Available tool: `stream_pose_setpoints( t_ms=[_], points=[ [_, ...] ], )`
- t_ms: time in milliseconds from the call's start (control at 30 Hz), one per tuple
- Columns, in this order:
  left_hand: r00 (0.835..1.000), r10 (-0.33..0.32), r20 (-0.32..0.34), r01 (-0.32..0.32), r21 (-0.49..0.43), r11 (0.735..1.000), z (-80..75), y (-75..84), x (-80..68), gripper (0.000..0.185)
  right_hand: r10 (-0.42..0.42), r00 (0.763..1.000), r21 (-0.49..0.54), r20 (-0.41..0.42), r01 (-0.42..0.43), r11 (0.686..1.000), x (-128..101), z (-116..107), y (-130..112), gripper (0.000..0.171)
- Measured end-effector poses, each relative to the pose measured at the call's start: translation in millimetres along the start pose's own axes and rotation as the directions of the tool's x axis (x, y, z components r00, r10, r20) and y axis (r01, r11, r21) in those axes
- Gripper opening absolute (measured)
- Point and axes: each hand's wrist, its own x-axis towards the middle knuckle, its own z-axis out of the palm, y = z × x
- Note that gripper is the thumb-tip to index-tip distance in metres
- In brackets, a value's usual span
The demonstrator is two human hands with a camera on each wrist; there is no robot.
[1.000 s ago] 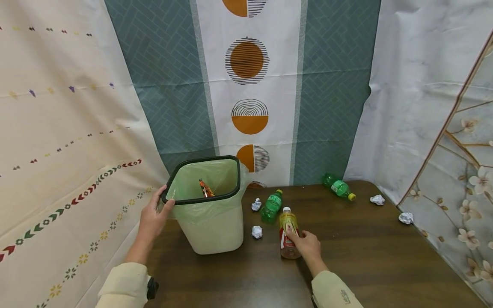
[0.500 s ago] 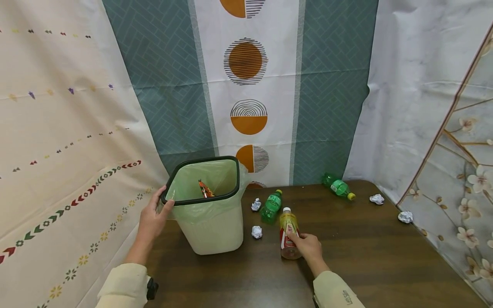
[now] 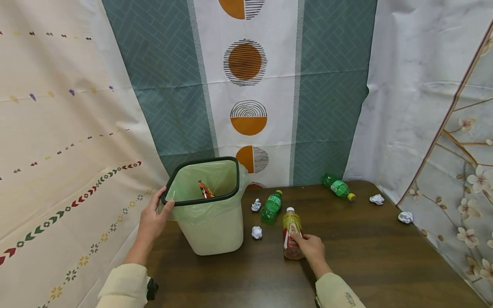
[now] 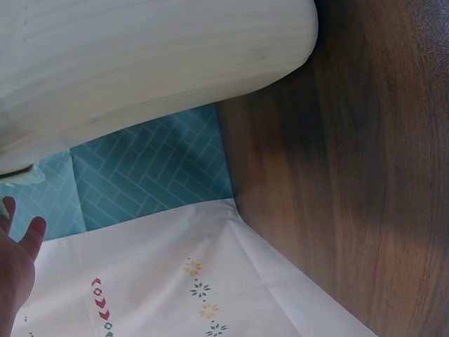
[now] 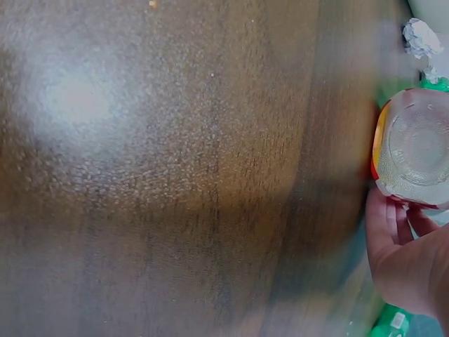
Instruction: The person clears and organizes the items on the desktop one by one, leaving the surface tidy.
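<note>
Brown wood worktop (image 3: 366,256) carried a yellow bottle (image 3: 291,231) lying beside the bin (image 3: 209,222); right hand (image 3: 310,250) curled its fingers (image 3: 295,236) round the bottle; left hand (image 3: 151,220) gripped the bin's black rim.

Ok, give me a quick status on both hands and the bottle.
Left hand holds the bin rim. Right hand grips the yellow tea bottle, lying on the table. Crumpled paper ball between bottle and bin.
</note>
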Motion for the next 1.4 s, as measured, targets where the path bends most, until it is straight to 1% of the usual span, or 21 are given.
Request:
stream_pose_setpoints(
  t_ms=[233, 367, 500, 633, 800, 1033, 1233, 1400],
  points=[
    [1.0, -0.004, -0.004, 0.004, 0.004, 1.0, -0.5, 1.3, -0.6, 0.061, -0.011, 0.999, 0.045, -0.045, 0.013, 0.999, 0.9, -2.2, 1.0, 0.068],
    [1.0, -0.005, 0.0, 0.005, 0.0, 1.0, -0.8, 2.4, -1.0, 0.062, -0.002, 0.998, 0.071, -0.067, 0.007, 0.997, 3.0, -3.7, 2.2, 0.071],
    [1.0, -0.003, 0.003, 0.004, -0.002, 1.0, -1.3, 2.2, -1.3, 0.061, 0.018, 0.995, 0.136, -0.098, -0.004, 0.991, 5.9, -5.1, 3.3, 0.073],
    [1.0, 0.002, 0.0, -0.002, 0.0, 1.0, -1.4, 1.3, -1.5, 0.061, 0.046, 0.993, 0.226, -0.112, -0.02, 0.974, 8.4, -6.7, 3.0, 0.074],
    [1.0, 0.007, -0.007, -0.007, -0.004, 1.0, -1.0, 1.1, -1.7, 0.061, 0.063, 0.992, 0.304, -0.106, -0.028, 0.952, 9.2, -9.7, 0.2, 0.075],
    [1.0, 0.004, -0.009, -0.004, 0.002, 1.0, -0.5, 1.1, -1.2, 0.061, 0.061, 0.992, 0.343, -0.106, -0.021, 0.939, 9.8, -12.9, -7.0, 0.075],
    [1.0, 0.005, -0.008, -0.005, 0.007, 1.0, -0.6, 1.1, -1.0, 0.061, 0.082, 0.993, 0.418, -0.089, -0.037, 0.908, 11.9, -14.7, -14.9, 0.078],
    [1.0, 0.009, -0.012, -0.009, 0.006, 1.0, -0.8, 0.1, -1.2, 0.061, 0.059, 0.995, 0.459, -0.078, -0.017, 0.888, 14.9, -14.4, -21.7, 0.079]
  ],
)
